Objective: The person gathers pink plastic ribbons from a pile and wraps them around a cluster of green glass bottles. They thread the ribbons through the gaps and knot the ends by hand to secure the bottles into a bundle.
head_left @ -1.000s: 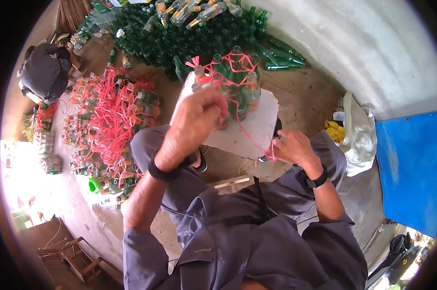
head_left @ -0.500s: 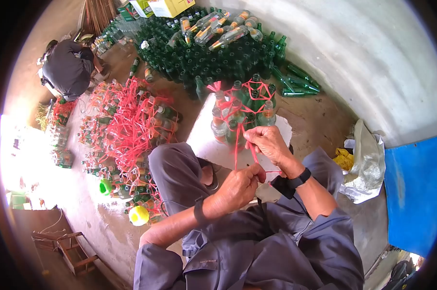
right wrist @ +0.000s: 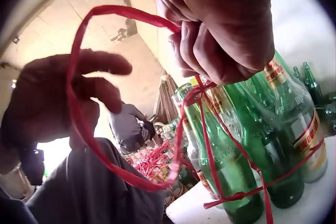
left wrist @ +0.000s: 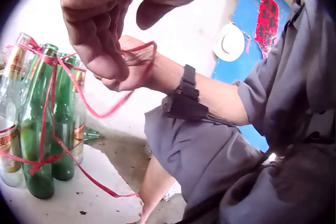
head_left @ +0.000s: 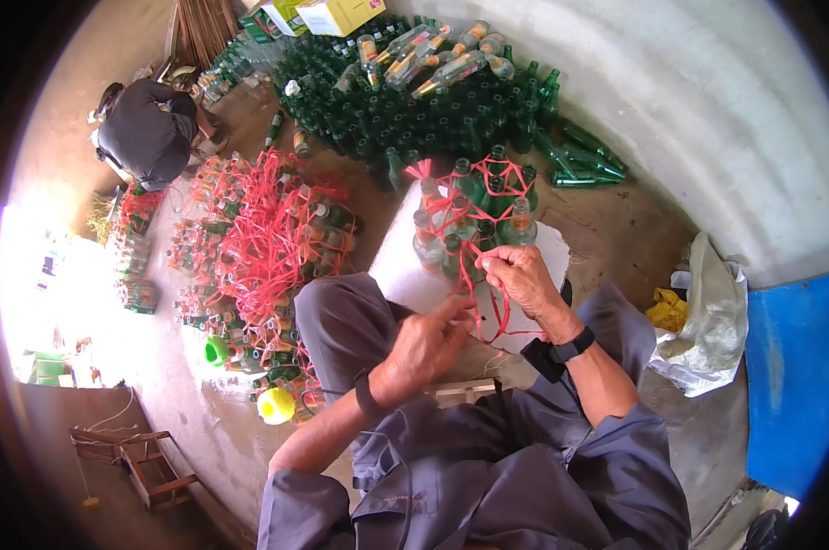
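Green and clear glass bottles (right wrist: 226,155) stand upright in a bundle on a white board (head_left: 398,266), bound with red plastic strapping (right wrist: 74,98) round their necks and lower down. Beside the near bottle necks, my right hand (head_left: 521,277) grips the strapping between curled fingers and thumb. From that grip a loose loop of strap curves out to the left in the right wrist view. My left hand (head_left: 428,344) is a little nearer my body, its fingers apart and loosely bent behind the loop. Strap ends hang down toward the board's near edge.
On the left lie many strapped bottles under a red tangle of strapping (head_left: 272,243). A dense mass of green bottles (head_left: 414,119) fills the back. Another person (head_left: 148,136) crouches at the far left. A white sack (head_left: 708,312) and a blue panel (head_left: 795,376) are at the right.
My right hand has come from the right to the strap at the bottle necks. My left hand first dropped from above the bundle to the strap, then drew left and loosened its fingers.
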`<state>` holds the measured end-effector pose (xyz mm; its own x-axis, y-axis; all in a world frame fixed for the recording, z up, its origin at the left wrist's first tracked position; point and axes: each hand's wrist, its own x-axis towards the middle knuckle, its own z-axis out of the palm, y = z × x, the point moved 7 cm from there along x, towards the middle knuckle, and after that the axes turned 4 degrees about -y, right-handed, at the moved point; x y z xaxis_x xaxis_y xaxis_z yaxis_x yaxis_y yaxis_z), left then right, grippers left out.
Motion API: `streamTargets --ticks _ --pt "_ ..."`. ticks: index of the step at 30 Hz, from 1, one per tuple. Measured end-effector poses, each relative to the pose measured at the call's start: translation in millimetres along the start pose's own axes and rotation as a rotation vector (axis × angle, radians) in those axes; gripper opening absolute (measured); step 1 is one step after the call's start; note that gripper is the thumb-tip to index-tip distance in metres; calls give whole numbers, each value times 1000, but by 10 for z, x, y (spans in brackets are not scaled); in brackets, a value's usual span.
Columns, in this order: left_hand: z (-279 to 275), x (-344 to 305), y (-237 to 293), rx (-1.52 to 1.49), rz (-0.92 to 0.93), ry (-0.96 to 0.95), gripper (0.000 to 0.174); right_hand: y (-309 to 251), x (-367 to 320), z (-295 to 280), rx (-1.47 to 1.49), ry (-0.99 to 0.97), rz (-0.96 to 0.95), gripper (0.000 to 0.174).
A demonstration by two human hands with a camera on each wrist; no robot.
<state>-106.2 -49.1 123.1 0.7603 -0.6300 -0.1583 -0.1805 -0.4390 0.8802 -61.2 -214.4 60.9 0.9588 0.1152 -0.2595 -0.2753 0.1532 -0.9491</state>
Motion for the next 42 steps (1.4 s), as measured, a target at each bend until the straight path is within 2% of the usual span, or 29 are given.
streamTargets --ticks 1,2,3,5,9,11,12,14,15,17,21,23,30,32,36,39,42 --pt "-26 26 -156 3 -178 -45 32 -39 -13 2 4 5 -9 18" --pt "-27 38 -217 17 -238 -141 34 -66 -25 -2 5 4 -10 18" --pt "-12 41 -233 20 -239 -140 34 -76 -34 -5 19 3 11 18" --pt "-6 21 112 483 331 24 40 -53 -29 -5 39 1 31 18" --pt "104 147 125 650 395 38 49 39 1 30 212 -29 74 18" --pt "209 252 97 835 494 -2 52 86 -10 26 256 -42 88 18" --pt "204 289 65 835 495 1 52 111 -2 27 292 -63 97 19" --pt "234 358 -45 1075 458 -42 44 130 14 16 328 -85 101 21" --pt "228 363 -101 1077 459 -43 44 113 2 12 315 -77 115 20" --pt "249 363 -308 1124 374 -171 36 87 -2 5 306 -68 127 20" --pt "253 232 -350 1116 276 -281 29 84 1 19 340 -81 146 17" --pt "187 174 -167 1100 452 -73 25 81 7 42 365 -99 151 17" --pt "167 270 -105 1187 532 -152 21 157 29 -5 448 -106 161 17" --pt "203 296 -207 1244 326 -356 14 165 16 -4 435 -114 165 17" --pt "204 270 -319 1213 299 -306 7 113 -10 6 394 -88 172 17" --pt "147 295 -306 1110 306 -272 8 98 12 17 385 -97 154 17" --pt "75 347 -341 961 224 -213 15 114 28 15 400 -106 140 17"
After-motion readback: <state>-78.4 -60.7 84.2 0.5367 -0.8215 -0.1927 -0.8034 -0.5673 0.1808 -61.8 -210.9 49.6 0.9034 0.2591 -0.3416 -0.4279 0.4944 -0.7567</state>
